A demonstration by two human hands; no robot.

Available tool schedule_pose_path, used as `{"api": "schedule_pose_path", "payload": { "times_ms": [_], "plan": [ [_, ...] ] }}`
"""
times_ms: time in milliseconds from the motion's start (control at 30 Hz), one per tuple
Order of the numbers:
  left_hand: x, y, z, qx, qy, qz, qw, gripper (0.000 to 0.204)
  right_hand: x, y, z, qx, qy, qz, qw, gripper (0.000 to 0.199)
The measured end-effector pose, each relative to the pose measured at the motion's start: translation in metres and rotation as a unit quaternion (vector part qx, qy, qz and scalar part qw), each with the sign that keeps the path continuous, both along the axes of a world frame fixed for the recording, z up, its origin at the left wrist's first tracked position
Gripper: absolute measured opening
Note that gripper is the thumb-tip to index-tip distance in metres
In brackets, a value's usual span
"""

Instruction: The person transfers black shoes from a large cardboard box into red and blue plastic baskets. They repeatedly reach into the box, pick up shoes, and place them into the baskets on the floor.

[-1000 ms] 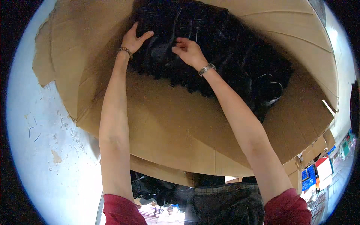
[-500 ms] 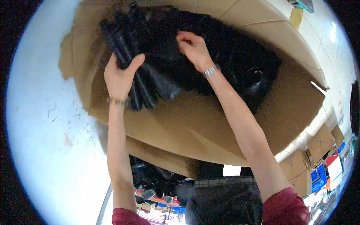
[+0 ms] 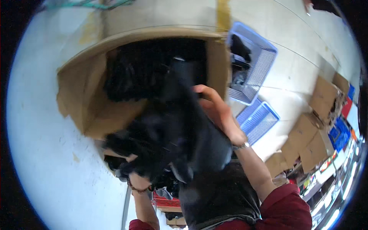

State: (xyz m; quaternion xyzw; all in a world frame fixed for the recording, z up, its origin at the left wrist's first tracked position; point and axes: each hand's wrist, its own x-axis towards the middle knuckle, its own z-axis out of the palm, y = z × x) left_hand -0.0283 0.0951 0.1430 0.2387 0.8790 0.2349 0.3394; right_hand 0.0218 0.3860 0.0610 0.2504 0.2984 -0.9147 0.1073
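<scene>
A bulky bundle of limp black pieces (image 3: pixel 165 130), smeared by motion, hangs over the near side of the cardboard box, close to my body. Under its lower left end, my left hand (image 3: pixel 138 181) is closed on it; its thumb shows and the other fingers are covered. Along the bundle's right edge lies my right hand (image 3: pixel 216 111), its curved fingers gripping the black material, with the thumb hidden. What kind of pieces these are, I cannot make out. More black pieces (image 3: pixel 134 73) fill the far part of the open cardboard box (image 3: pixel 88 80).
Right of the box stands a light-blue plastic basket (image 3: pixel 262 69) holding dark items, with a second blue basket (image 3: pixel 262 122) nearer. Farther right are several cardboard cartons (image 3: pixel 303 142). A pale white-blue surface (image 3: pixel 46 115) runs along the left.
The bundle has come out of the box toward my body, with my left hand drawn back under it. My right hand has moved nearer and right. The view has shifted, bringing the baskets in.
</scene>
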Motion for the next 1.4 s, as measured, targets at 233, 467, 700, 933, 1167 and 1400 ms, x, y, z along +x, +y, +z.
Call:
{"api": "schedule_pose_path", "payload": {
  "times_ms": [233,467,700,933,1167,1400],
  "plan": [
    [0.068,0.215,-0.081,0.218,-0.295,0.025,0.930,0.061,0.131,0.152,0.052,0.367,-0.305,0.044,0.878,0.076],
    [0.113,0.324,-0.197,0.206,-0.147,0.102,0.962,0.071,0.142,0.215,-0.240,0.670,-0.206,0.120,0.703,0.067],
    [0.051,0.181,-0.122,0.249,0.006,0.179,0.952,0.039,0.179,0.248,-0.376,0.639,-0.368,0.243,0.631,0.081],
    [-0.006,0.104,-0.295,0.105,-0.075,0.366,0.922,0.062,0.063,0.144,-0.147,0.614,-0.156,-0.069,0.771,0.041],
    [-0.028,0.102,-0.210,0.142,-0.054,0.383,0.911,0.043,0.029,-0.011,-0.025,0.519,-0.128,-0.059,0.843,0.035],
    [-0.110,-0.072,-0.138,0.083,0.059,0.394,0.913,0.061,0.024,-0.116,-0.221,0.566,-0.306,0.143,0.752,0.120]
  ]
}}
